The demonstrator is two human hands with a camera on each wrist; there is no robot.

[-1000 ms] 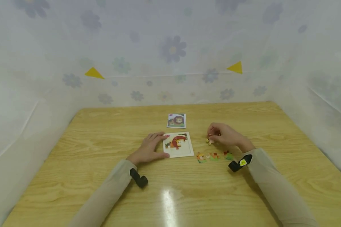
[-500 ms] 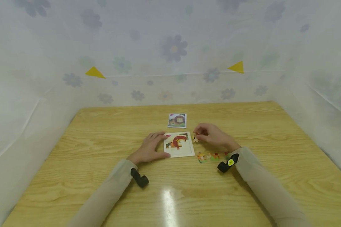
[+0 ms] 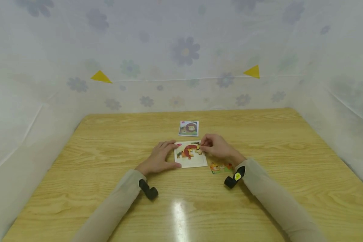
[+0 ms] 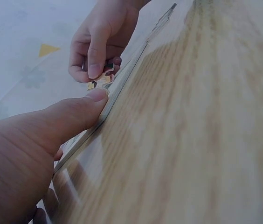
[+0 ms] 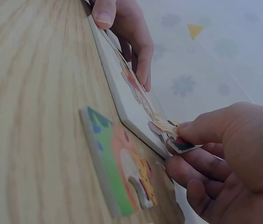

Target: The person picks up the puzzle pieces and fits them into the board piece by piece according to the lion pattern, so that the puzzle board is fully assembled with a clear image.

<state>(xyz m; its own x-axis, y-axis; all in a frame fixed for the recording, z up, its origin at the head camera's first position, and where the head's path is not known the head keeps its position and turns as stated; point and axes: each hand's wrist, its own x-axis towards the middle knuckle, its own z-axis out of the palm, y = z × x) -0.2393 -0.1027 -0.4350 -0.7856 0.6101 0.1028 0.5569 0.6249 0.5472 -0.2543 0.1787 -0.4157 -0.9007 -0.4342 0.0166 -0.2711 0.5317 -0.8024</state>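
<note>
The white-framed jigsaw board (image 3: 193, 164) lies on the table, partly filled with lion picture pieces. My left hand (image 3: 158, 159) grips its left side, thumb at the near corner and fingers along the far left edge. Over the board's right side, my right hand (image 3: 218, 148) pinches a puzzle piece (image 5: 166, 128) between thumb and fingers. This piece has yellow and dark green parts and sits tilted, its edge right by the assembled lion pieces. In the left wrist view, the left thumb (image 4: 75, 114) presses on the board's edge.
Several loose puzzle pieces (image 3: 220, 167) lie on the wooden table (image 3: 133, 215) right of the board, partly hidden by the right wrist camera. A lion picture card (image 3: 189, 128) lies behind the board. Flowered white curtain (image 3: 157, 60) encloses the back and sides.
My right hand has carried the puzzle piece leftward from beyond the loose pieces to over the board's right side. The left hand has stayed on the board.
</note>
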